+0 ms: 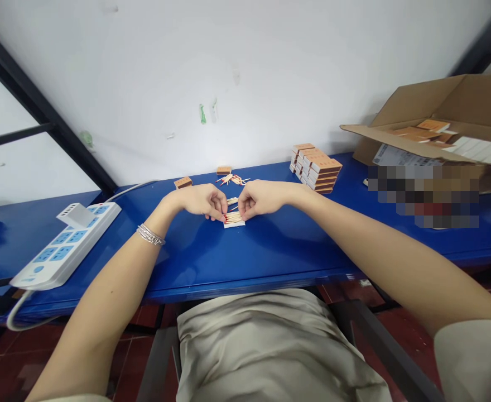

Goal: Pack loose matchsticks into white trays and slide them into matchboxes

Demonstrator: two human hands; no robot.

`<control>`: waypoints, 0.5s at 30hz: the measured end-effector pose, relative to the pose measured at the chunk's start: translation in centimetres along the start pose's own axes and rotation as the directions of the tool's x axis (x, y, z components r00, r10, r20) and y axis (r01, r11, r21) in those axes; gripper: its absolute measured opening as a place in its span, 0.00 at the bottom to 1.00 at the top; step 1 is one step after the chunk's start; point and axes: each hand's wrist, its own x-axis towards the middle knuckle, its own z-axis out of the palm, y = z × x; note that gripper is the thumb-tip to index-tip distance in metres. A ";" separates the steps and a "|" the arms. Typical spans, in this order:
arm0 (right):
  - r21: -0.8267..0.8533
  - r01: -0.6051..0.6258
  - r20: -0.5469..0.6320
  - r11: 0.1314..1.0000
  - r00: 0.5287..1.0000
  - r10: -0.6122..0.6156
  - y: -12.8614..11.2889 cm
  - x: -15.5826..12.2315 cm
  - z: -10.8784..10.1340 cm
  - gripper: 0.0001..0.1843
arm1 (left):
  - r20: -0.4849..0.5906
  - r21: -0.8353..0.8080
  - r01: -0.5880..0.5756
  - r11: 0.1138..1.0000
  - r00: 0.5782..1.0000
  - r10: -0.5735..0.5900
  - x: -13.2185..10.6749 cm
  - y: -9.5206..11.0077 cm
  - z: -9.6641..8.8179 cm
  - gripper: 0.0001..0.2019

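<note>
A bundle of thin red-tipped wooden matchsticks [234, 217] sits on a small white card-like piece [234, 224], near the front of the glossy blue surface [270, 251]. Judged very light, stiff and brittle; best taken by the wooden shafts, sparing the heads. The left hand [206, 202] and right hand [262, 199] are both narrow, fingertips pinched on the bundle from either side. Beyond: loose matchsticks [231, 179], a stack of orange-brown matchboxes [316, 169], and an open brown cardboard carton [471, 100] holding more matchboxes [421, 129].
</note>
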 end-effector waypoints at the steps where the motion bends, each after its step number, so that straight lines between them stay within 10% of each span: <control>1: -0.006 -0.015 0.005 1.000 1.000 0.015 -0.2 -0.1 0.0 0.07 | -0.001 0.004 0.002 1.000 1.000 -0.002 0.0 0.0 0.0 0.15; 15: 0.006 0.005 -0.061 1.000 0.998 -0.005 -0.4 0.2 0.4 0.05 | 0.008 0.067 0.004 0.998 1.000 -0.005 -0.5 0.3 -0.3 0.16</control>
